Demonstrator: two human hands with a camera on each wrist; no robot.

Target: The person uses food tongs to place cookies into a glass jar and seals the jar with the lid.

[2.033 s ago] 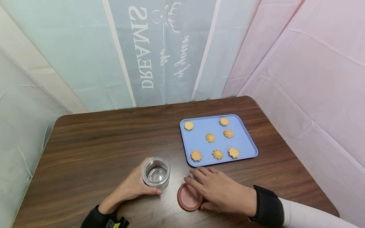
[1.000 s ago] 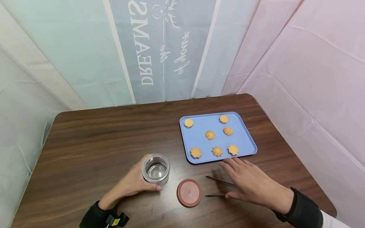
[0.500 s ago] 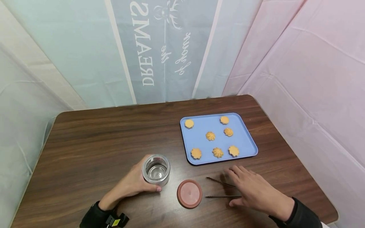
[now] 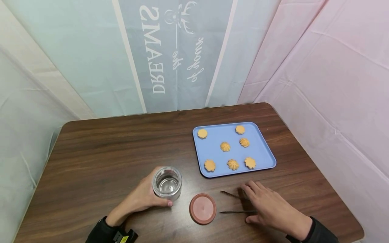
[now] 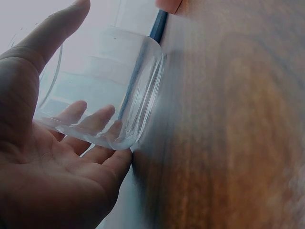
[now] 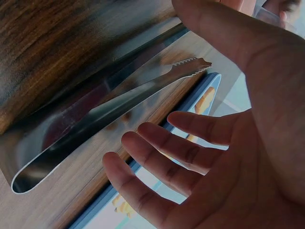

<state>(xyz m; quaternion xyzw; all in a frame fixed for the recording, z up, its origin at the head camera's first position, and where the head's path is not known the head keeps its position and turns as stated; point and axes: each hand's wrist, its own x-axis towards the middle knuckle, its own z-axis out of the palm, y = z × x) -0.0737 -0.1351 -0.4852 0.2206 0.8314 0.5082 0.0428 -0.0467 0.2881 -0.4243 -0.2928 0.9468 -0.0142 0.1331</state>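
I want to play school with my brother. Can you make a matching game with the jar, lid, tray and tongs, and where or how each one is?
Things:
1) jar
2) lid
3) tray
4) tongs

Where or how:
a) blue, with seven cookies on it
b) partly hidden by the right hand in the head view
c) held in the left hand
d) reddish-brown, lying on the table

Right pairs: 1-c, 2-d, 3-a, 4-b.

Narrow gap, jar (image 4: 167, 183) to lid (image 4: 203, 209)
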